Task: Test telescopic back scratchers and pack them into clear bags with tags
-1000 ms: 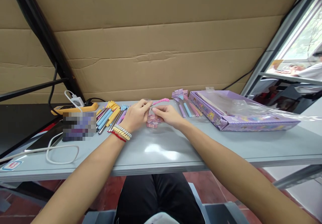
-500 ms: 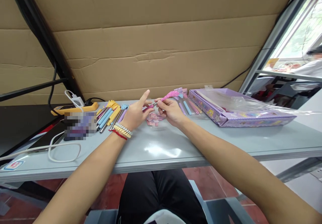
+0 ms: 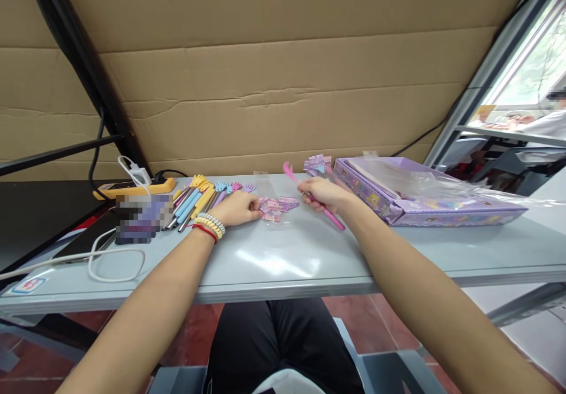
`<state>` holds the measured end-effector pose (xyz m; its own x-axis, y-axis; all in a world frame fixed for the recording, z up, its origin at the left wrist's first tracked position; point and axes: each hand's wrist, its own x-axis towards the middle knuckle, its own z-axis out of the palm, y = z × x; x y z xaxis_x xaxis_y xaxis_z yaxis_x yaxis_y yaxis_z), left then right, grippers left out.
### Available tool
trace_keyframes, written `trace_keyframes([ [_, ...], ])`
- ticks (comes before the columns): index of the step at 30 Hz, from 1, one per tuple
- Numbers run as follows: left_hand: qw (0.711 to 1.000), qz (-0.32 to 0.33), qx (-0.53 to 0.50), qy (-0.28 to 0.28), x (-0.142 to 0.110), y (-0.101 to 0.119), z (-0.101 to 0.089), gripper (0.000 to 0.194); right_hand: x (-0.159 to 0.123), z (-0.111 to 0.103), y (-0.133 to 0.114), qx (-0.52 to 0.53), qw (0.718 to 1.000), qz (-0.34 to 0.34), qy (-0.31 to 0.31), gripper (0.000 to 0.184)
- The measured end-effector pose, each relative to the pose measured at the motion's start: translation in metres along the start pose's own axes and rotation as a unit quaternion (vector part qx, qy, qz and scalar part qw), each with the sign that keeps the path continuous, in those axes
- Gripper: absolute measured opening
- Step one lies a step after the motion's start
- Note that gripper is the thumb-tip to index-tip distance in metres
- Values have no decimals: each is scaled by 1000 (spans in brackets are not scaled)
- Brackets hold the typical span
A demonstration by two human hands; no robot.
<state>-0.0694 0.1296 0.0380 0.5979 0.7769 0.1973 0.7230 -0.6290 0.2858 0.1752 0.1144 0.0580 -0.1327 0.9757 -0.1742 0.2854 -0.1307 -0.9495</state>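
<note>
- Head view: pink claw-ended stick (image 3: 332,217) up over the grey table (image 3: 274,246), slanted, claw end up and left, plain end down and right; can't tell if it touches the tabletop.
- Right hand (image 3: 321,192): closed round the stick's middle.
- Left hand (image 3: 236,208): fingers curled, tips at the edge of some pink labels (image 3: 278,205); pinching one or not, can't tell from where I'm standing.
- Labels lie between both hands.
- Coloured sticks (image 3: 194,202), several with hand-shaped ends, laid together by the left wrist.
- Pink-topped packets (image 3: 317,163) behind right hand, partly hidden.
- Purple box (image 3: 398,214) beside them, clear plastic (image 3: 437,181) across it.
- Far left: yellow power strip (image 3: 132,189), white cable (image 3: 117,279).
- Cardboard (image 3: 274,87) behind the table.
</note>
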Motion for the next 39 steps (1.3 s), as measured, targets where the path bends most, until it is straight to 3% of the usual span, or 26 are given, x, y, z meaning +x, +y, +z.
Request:
trace_keyframes([
  [4,998,23,-34,-36,0,0,-1,27,0,21,6,-264,963,15,-57,38],
  [7,997,41,-40,-50,0,0,-1,29,0,29,6,-321,946,12,-51,40],
  [15,996,62,-40,-40,2,4,4,27,4,25,11,-233,971,-42,-38,35],
  [23,999,22,-23,2,0,9,-2,32,1,22,5,-127,967,-216,44,28],
  [27,995,-28,-86,37,0,11,-4,34,1,23,5,-43,962,-264,55,33],
  [31,968,-64,-241,40,4,9,-1,40,-3,27,3,-23,966,-259,-2,37],
  [36,907,-36,-412,81,3,10,-3,55,-8,29,2,-89,965,-237,-66,32],
  [39,874,-26,-472,114,2,12,-7,61,-9,29,3,-156,957,-238,-62,27],
])
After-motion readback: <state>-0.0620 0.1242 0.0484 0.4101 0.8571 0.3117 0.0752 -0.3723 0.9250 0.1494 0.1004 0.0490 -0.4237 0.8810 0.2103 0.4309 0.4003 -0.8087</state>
